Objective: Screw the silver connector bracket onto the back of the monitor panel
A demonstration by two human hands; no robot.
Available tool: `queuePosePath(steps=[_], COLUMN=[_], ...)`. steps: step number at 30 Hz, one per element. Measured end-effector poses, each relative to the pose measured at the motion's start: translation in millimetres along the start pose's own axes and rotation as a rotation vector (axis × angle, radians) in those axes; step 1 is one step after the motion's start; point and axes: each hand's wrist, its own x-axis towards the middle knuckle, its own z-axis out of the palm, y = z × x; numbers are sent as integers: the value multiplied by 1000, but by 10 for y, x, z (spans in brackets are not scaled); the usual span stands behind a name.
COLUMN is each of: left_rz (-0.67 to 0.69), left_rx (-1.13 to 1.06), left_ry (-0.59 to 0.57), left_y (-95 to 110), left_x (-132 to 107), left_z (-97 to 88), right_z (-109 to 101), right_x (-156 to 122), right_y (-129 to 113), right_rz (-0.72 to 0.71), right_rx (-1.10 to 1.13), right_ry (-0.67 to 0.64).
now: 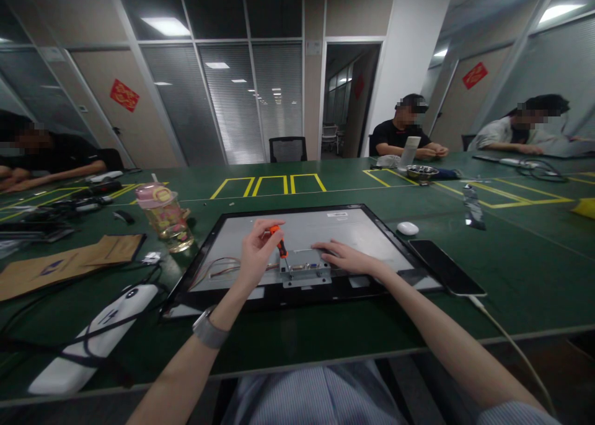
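Note:
My left hand is closed round an orange and black screwdriver. The tool stands tilted, its shaft reaching down to the left side of a grey metal box with connector ports along its front. That box sits on a large flat display panel with a black frame, lying on the table. Beside the box's right end, my right hand lies with fingers stretched out, the fingertips at its top edge. Thin coloured wires run leftward from the box across the panel. The exact contact point of the tip is too small to tell.
Left of the panel stand a drink bottle, a brown paper bag and a white power strip with black cables. To the right lie a phone on a charging cable and a white case. Several people sit around the green table.

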Motion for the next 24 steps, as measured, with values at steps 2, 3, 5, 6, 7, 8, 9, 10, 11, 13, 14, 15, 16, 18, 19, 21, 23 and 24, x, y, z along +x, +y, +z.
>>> queuePosePath(steps=[2,3,5,6,7,8,9,10,11,13,14,15,16,18,19,21,23,24], left_rz=[-21,-42,-84,-96,-97,-89,-73,-51,-26,8,13,7,-8,-51,-73,-101,-96,-79], left_rx=[-74,-128,-208,-213,-194,-154,-101,-44,8,69,61,24,-33,-155,-192,-181,-97,-48], left_ry=[-23,-39,-63,-65,-57,-42,-29,-16,-5,9,8,-2,-21,-64,-78,-74,-49,-34], left_y=[15,21,25,22,16,8,-1,-8,-13,-13,-9,-3,5,19,24,28,23,20], left_x=[-1,-2,-2,-2,0,2,5,8,11,15,16,16,15,9,5,-2,-6,-5], left_z=[12,17,21,19,14,7,-1,-9,-15,-19,-17,-12,-6,8,13,19,18,16], right_z=[3,4,5,6,6,7,9,12,14,19,19,18,17,13,11,10,10,10], right_x=[4,5,5,4,4,5,6,8,9,11,11,10,9,7,6,9,13,15], right_y=[4,6,8,11,15,20,27,34,40,45,43,38,31,19,16,17,23,25], right_rz=[3,9,13,14,17,19,21,23,25,22,19,19,18,4,-7,-28,-34,-32], right_rx=[-5,-9,-13,-14,-13,-11,-10,-9,-8,-8,-9,-11,-12,-14,-13,-9,-6,-6], right_ry=[1,2,2,2,1,-2,-4,-8,-10,-7,-3,2,6,12,14,15,14,12])
